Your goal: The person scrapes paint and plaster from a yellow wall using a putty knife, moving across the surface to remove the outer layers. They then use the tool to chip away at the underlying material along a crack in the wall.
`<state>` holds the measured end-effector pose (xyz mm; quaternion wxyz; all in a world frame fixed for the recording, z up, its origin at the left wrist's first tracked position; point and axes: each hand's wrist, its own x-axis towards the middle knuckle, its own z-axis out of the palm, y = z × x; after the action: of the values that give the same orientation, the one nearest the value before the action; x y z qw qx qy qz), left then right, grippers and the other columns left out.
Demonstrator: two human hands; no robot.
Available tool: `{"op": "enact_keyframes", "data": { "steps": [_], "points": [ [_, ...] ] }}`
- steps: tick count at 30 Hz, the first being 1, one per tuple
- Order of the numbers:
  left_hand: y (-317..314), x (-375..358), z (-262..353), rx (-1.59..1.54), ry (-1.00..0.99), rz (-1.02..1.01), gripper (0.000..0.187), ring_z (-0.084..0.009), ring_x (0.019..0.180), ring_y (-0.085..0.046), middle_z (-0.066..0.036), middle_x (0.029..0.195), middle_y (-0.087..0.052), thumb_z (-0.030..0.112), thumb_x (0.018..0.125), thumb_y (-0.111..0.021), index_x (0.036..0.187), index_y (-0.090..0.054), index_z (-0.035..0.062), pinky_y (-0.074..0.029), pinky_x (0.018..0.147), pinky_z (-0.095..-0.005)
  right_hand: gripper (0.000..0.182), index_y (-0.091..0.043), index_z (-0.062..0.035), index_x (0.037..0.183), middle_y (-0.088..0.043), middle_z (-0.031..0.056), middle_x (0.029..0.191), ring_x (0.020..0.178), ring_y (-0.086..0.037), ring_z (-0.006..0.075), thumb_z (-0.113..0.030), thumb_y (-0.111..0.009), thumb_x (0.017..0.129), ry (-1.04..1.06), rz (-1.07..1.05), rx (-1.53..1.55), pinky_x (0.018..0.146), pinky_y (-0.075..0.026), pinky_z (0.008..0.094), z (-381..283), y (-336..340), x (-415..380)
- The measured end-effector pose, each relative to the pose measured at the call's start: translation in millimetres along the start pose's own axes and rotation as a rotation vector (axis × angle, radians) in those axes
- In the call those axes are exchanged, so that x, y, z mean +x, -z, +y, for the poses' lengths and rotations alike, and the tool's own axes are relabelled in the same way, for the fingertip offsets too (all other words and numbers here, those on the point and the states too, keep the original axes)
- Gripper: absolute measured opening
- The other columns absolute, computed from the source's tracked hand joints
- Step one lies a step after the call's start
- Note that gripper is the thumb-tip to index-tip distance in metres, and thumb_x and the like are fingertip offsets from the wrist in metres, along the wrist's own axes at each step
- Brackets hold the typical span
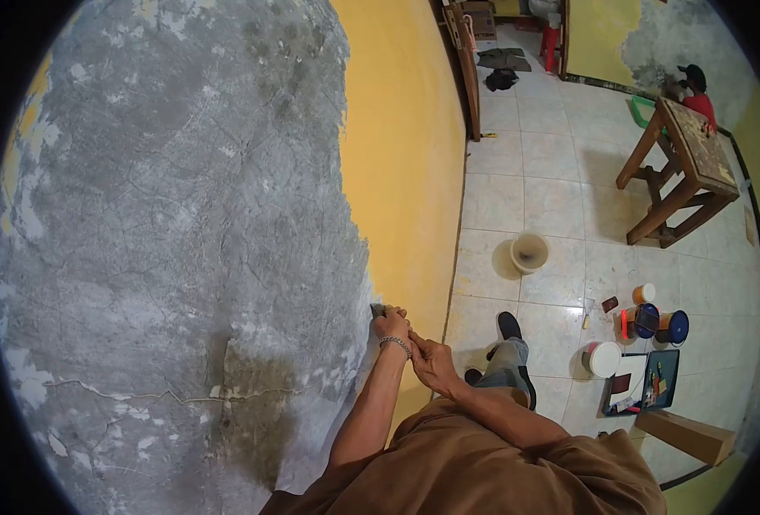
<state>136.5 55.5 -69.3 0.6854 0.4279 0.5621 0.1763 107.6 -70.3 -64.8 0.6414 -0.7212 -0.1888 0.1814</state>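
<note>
A scraper (376,309) has its small dark blade against the wall, right where the yellow paint (397,172) meets the bare grey plaster (182,172). My left hand (391,326), with a chain bracelet at the wrist, is closed around it near the blade. Just below and to the right, my right hand (436,367) is curled against the left one, closed at the tool's rear end. Both hands cover the handle. The paint edge is ragged above the blade, and a crack runs across the damp-stained plaster lower left.
On the tiled floor stand a pale bucket (529,253), a white-lidded tub (604,360), blue-lidded tubs (674,327) and an open toolbox (662,379). A cardboard box (687,436) lies behind them. Farther off are a wooden table (698,146) and a person in red (700,105) by the opposite wall.
</note>
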Motion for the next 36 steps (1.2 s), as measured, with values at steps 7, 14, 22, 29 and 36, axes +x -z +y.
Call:
{"op": "enact_keyframes", "data": {
  "steps": [7,14,22,29,36],
  "points": [
    [-50.3,9.1,14.7,0.182,0.054,-0.022,0.025,-0.0153,0.051,-0.052,-0.006,0.071,-0.058,0.025,0.089,-0.048,0.082,-0.051,0.0021,-0.038,0.041,-0.0264,0.035,-0.051,-0.0012,0.125,-0.064,0.0240,0.086,0.073,-0.063,0.0217,-0.012,-0.047,0.092,-0.199,-0.076,0.009,0.068,-0.048,0.0301,-6.7,25.7,50.6],
    [7.0,-20.9,-21.8,0.091,0.017,-0.173,0.027,-0.0221,0.080,-0.064,-0.012,0.088,-0.061,0.024,0.087,-0.051,0.096,-0.051,-0.0003,-0.051,0.061,-0.0330,0.046,-0.037,-0.0058,0.137,-0.062,0.0210,0.097,0.081,-0.060,0.0242,-0.009,-0.045,0.092,0.043,-0.304,0.023,0.075,-0.047,0.0306,14.9,25.8,12.7],
    [30.7,-31.0,-12.2,-0.033,0.227,-0.344,0.028,-0.0260,0.088,-0.060,-0.008,0.088,-0.053,0.027,0.084,-0.058,0.097,-0.048,0.0040,-0.051,0.077,-0.0384,0.045,-0.033,-0.0117,0.141,-0.056,0.0113,0.075,0.057,-0.053,0.0174,-0.021,-0.038,0.098,-0.493,-0.460,0.179,0.049,-0.048,0.0318,-43.1,24.3,2.7],
    [32.4,-34.7,-3.2,-0.171,0.278,-0.318,0.038,-0.0253,0.077,-0.057,-0.011,0.092,-0.047,0.030,0.079,-0.064,0.094,-0.042,0.0023,-0.054,0.070,-0.0415,0.044,-0.033,-0.0128,0.141,-0.047,0.0058,0.059,0.041,-0.045,0.0137,-0.024,-0.033,0.099,-0.517,-0.525,0.162,0.037,-0.042,0.0298,-46.9,19.7,18.4],
    [27.7,-5.1,-11.4,-0.023,0.090,-0.223,0.026,-0.0195,0.052,-0.049,-0.006,0.064,-0.049,0.024,0.076,-0.059,0.066,-0.041,0.0098,-0.044,0.050,-0.0333,0.039,-0.048,0.0006,0.122,-0.052,0.0108,0.058,0.038,-0.049,0.0181,-0.024,-0.034,0.095,-0.495,-0.478,0.082,0.035,-0.040,0.0312,-45.2,10.0,37.4]
  ]
}}
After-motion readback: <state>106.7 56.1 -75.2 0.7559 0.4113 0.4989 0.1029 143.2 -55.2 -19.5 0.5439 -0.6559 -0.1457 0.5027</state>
